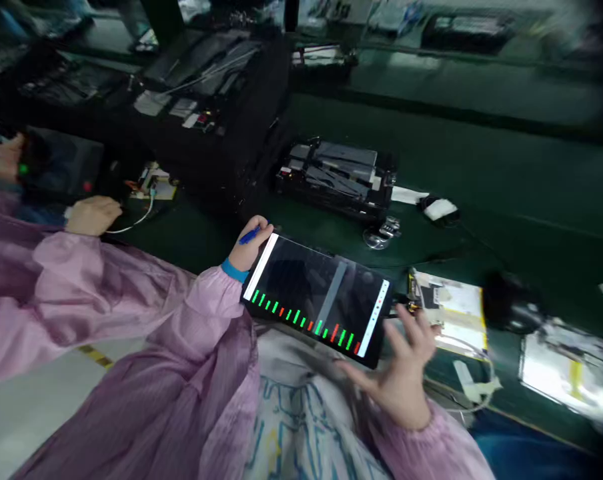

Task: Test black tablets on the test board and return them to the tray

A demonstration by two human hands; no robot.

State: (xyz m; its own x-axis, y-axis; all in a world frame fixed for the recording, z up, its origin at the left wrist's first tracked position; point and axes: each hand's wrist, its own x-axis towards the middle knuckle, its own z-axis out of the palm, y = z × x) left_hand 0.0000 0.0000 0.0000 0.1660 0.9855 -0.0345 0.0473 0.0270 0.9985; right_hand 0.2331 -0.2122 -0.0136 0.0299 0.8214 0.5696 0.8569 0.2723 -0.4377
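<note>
My left hand (250, 247) grips the upper left edge of a tablet-like display panel (306, 280), with a blue pen (250, 235) also held against the fingers. The lit screen shows a row of green and red bars along its lower side and white strips at both ends. Close to the panel's right end, my right hand (404, 367) is spread, fingers apart, with nothing in it. Slight blur leaves it unclear whether a fingertip touches the panel. A blue band (234, 270) circles my left wrist.
A stack of dark panels (341, 170) lies beyond the display. Circuit boards with a cable (449, 307) rest to the right, near a black round object (514, 303). At left, a co-worker's hand (94, 215) is beside another dark panel (66, 163). Black bins (206, 153) stand behind.
</note>
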